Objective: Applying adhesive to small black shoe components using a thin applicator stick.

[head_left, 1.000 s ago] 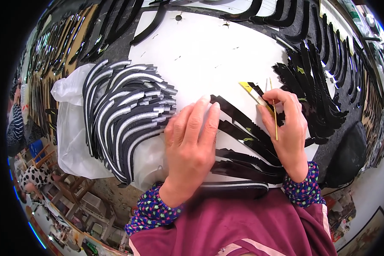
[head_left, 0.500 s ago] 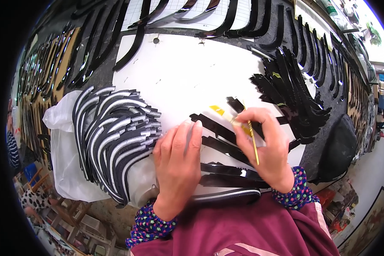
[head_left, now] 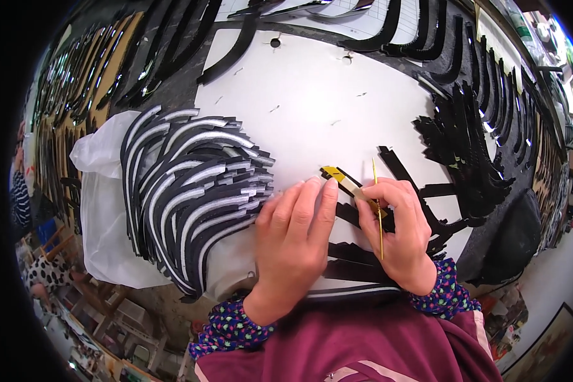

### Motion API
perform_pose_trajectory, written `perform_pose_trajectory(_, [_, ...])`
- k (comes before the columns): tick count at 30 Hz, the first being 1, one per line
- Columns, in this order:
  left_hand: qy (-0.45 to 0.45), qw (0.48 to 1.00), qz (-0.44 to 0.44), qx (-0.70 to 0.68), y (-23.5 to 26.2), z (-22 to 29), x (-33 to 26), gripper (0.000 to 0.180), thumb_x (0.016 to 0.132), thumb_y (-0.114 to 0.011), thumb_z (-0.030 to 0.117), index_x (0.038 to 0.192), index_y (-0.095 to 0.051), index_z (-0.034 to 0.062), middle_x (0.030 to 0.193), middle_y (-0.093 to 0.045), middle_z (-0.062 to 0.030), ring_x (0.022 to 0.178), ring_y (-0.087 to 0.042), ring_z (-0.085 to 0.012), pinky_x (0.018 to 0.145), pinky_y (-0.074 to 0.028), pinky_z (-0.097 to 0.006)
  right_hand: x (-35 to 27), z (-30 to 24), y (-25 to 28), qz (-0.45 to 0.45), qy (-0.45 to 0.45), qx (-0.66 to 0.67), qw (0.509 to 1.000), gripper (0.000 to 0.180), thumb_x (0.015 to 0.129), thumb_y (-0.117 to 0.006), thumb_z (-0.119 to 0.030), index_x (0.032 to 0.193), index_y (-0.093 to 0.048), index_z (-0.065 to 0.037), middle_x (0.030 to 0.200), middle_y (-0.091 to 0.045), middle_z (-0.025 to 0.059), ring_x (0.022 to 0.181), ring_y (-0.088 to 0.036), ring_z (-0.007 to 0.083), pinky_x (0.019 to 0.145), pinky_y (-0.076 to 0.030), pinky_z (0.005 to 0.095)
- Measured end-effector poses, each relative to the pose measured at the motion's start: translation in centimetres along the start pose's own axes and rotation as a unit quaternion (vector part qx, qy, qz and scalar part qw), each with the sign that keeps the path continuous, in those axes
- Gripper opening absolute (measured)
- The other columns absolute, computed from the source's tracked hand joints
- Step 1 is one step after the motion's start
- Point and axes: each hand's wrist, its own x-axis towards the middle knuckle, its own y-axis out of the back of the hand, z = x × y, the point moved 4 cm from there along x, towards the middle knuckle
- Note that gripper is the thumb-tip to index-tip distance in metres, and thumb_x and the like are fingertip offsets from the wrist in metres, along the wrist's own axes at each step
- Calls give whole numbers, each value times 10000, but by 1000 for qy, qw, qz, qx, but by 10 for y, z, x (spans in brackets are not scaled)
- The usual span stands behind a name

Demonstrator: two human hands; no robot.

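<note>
My left hand (head_left: 297, 239) lies with fingers stretched out over the end of a black strip, its fingertips next to a flat yellow-and-pale tool. My right hand (head_left: 398, 226) pinches that flat tool (head_left: 353, 188), whose slanted yellow tip rests by the strip's end near my left fingertips. A thin yellow stick (head_left: 382, 239) also sits upright between the right fingers. Under and beside my hands lie several glossy black strips (head_left: 356, 270). Left of my left hand is a heap of curved black strips with white stripes (head_left: 204, 184).
A white board (head_left: 286, 121) covers the worktop. A tangled heap of black strips (head_left: 468, 146) lies on the right, beside a rounded black object (head_left: 509, 239). Translucent plastic sheeting (head_left: 108, 210) spreads under the left heap. Curved black strips (head_left: 232, 54) line the far edge.
The view has shifted, so the board sits further right in it. The flat yellow tool has come down against the strip's end beside my left fingertips; the thin stick has tilted more upright.
</note>
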Motion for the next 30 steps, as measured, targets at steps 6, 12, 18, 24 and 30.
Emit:
perform_pose_trajectory(6, [-7,1000,8,-5,3,-1,0,361,903,-627,81,1258,-679,44,1260,-624,-99,1153,-590,-244,970,-461,-386,2,-1,0,-7,18,-16,1000,361,763,-746,144,1073,-594,35,943,-644,162,803,-638,305,700,-528,361])
perform_pose_trajectory(12, [-15,1000,8,18,-2,0,-5,360,895,-596,105,1241,-685,64,1310,-620,-56,1194,-575,-228,993,-450,-397,5,-2,-1,-9,15,-15,1000,346,760,-739,156,1055,-604,37,921,-657,152,804,-655,300,700,-529,361])
perform_pose_trajectory(18, [-24,999,-15,40,-2,1,-5,290,907,-609,144,1176,-706,101,1348,-622,-8,1208,-561,-227,993,-446,-406,6,-2,-1,-12,8,-15,1000,343,752,-741,161,1043,-609,36,909,-660,148,793,-657,295,693,-528,355])
perform_pose_trajectory(24, [-22,998,-10,51,-3,2,-5,253,914,-621,161,1145,-709,108,1339,-638,-2,1201,-565,-225,986,-451,-402,7,-2,-1,-9,5,-20,1000,346,747,-748,159,1040,-612,36,898,-666,143,782,-659,288,684,-529,347])
perform_pose_trajectory(30, [-21,998,-12,53,-2,1,-4,246,914,-624,162,1138,-711,115,1343,-637,0,1202,-562,-220,986,-452,-396,7,-2,-1,-7,3,-20,1000,353,739,-754,161,1037,-615,32,889,-671,141,780,-666,285,685,-534,339])
